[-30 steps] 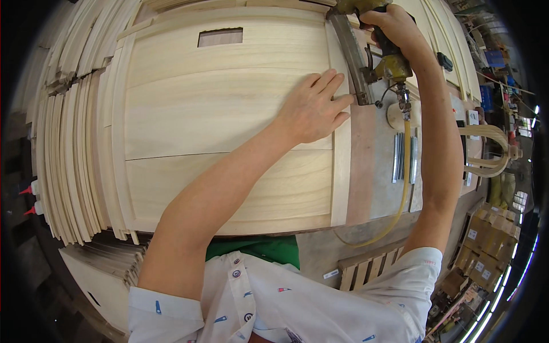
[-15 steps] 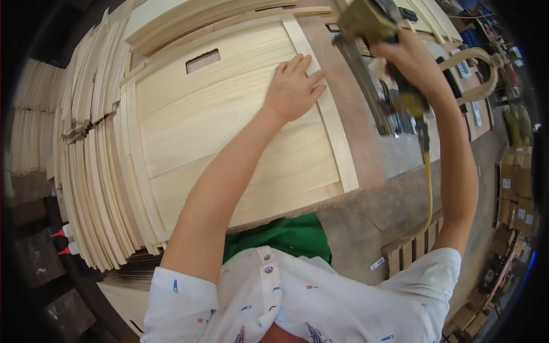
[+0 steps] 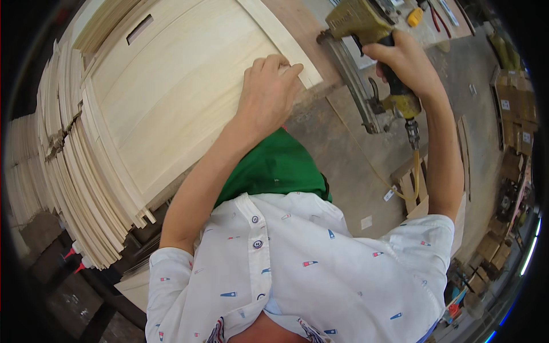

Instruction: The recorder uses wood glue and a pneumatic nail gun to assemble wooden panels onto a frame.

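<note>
My right hand (image 3: 409, 66) is wrapped round the black grip of a nail gun (image 3: 354, 20), which has a worn yellow body and a long slanted magazine. A yellow air hose (image 3: 422, 177) runs down from its handle end. The gun is held up off the bench, right of a pale wooden panel (image 3: 171, 86) with framed edges and a small rectangular cutout. Over the panel's near right part, my left hand (image 3: 266, 94) has its fingers bent and its thumb close to the forefinger. What they pinch, if anything, is hidden.
Thin wooden strips (image 3: 86, 188) are stacked in tall piles at the left, beside red-tipped bottles (image 3: 80, 263). Pliers (image 3: 439, 23) and a yellow tool (image 3: 415, 17) lie on the bench at the far right. Cardboard boxes (image 3: 514, 103) stand along the right side.
My left hand has drawn toward me to the panel's near right part, and its spread fingers have curled. The view has shifted right; the nail gun stays in my right hand.
</note>
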{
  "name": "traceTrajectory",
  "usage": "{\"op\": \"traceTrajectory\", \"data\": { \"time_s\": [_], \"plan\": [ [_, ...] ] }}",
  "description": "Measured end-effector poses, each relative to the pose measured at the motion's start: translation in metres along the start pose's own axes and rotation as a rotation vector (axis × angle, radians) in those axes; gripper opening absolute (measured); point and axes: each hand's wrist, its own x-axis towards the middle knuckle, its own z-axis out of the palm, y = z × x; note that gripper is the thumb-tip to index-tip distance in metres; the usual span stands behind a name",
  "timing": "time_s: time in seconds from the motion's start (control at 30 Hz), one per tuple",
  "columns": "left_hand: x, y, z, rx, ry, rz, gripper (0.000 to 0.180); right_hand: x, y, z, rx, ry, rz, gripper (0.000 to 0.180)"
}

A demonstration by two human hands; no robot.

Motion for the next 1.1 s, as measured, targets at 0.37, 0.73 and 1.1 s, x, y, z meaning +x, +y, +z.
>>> {"op": "traceTrajectory", "data": {
  "time_s": [0.37,0.73,1.1],
  "plan": [
    [-0.010,0.017,0.028,0.114,0.193,-0.005,0.031,-0.023,-0.032,-0.011,-0.029,-0.021,0.024,0.028],
    [-0.005,0.016,0.035,0.094,0.254,-0.012,0.029,-0.020,-0.032,-0.010,0.011,-0.024,0.086,0.027],
    [-0.008,0.009,0.036,0.095,0.322,-0.018,0.028,-0.063,-0.031,-0.005,-0.013,0.009,0.027,0.032]
  ]
}}
